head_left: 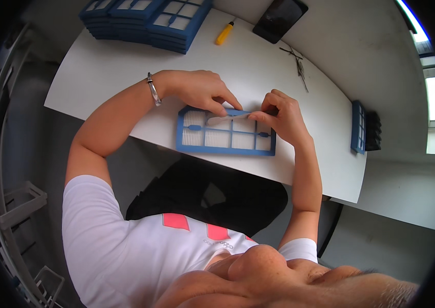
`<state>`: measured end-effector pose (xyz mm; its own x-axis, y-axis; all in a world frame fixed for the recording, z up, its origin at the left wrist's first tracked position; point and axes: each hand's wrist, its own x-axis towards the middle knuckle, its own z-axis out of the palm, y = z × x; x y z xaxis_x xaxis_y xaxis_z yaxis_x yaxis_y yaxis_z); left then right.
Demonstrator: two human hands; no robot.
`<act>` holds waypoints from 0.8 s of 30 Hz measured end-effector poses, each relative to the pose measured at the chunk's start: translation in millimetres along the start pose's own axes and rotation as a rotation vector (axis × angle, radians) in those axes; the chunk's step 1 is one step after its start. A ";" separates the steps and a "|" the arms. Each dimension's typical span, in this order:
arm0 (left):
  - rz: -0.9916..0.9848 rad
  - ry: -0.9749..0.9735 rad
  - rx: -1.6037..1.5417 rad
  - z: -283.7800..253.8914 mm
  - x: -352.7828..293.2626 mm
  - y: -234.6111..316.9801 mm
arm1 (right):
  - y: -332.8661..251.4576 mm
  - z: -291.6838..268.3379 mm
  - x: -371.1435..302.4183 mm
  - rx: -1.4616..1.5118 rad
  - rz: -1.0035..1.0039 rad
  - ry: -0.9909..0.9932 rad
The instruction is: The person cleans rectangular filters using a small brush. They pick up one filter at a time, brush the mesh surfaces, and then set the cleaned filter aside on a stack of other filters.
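Observation:
A rectangular filter panel [230, 132] lies flat near the table's front edge, with a blue frame, blue crossbars and white pleats. My left hand [199, 91] rests at its far edge, index finger stretched out and thumb apart, both fingertips touching the frame. In my right hand [282, 114], thumb and fingers close on a slim tool with a pale, flat, rounded blade [222, 119]; something dark shows among the fingers. The blade lies slantwise over the far part of the panel, its tip pointing left below my left thumb. My curled right fingers partly hide the grip.
Stacks of blue-framed filters [168, 25] stand at the table's far left. Behind lie a yellow-handled tool [224, 34], a dark tablet [280, 19] and thin dark strips [298, 65]. Another blue filter [358, 127] stands on edge at the right, beside black parts [373, 131].

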<state>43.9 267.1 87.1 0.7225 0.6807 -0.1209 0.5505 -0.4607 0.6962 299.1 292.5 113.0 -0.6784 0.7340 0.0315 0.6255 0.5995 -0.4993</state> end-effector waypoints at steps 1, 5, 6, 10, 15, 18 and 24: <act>0.000 0.013 -0.001 0.9 -0.9 -1.2 | 4.8 -2.5 2.0 0.000 0.002 -0.001; -0.033 0.019 -0.023 1.2 -1.8 0.7 | 21.2 -8.5 2.4 0.008 0.054 0.018; -0.042 0.016 -0.032 1.0 -1.7 2.2 | 20.2 -8.4 2.2 0.018 0.050 0.028; -0.023 0.024 -0.022 1.8 -0.6 1.5 | 0.9 3.0 -2.4 -0.012 -0.062 -0.021; -0.016 0.033 -0.033 2.2 -2.4 2.7 | 11.8 -6.6 0.4 -0.009 -0.049 -0.021; -0.039 0.039 -0.035 1.2 -3.4 5.7 | 16.2 -13.0 0.9 -0.019 0.117 -0.089; -0.035 0.011 -0.003 -2.9 -1.9 8.7 | -2.8 3.6 -3.5 0.034 -0.068 -0.018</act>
<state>46.1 263.5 95.5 0.6983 0.7025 -0.1379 0.5743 -0.4348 0.6937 298.4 287.0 111.2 -0.7256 0.6863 0.0507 0.5650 0.6362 -0.5253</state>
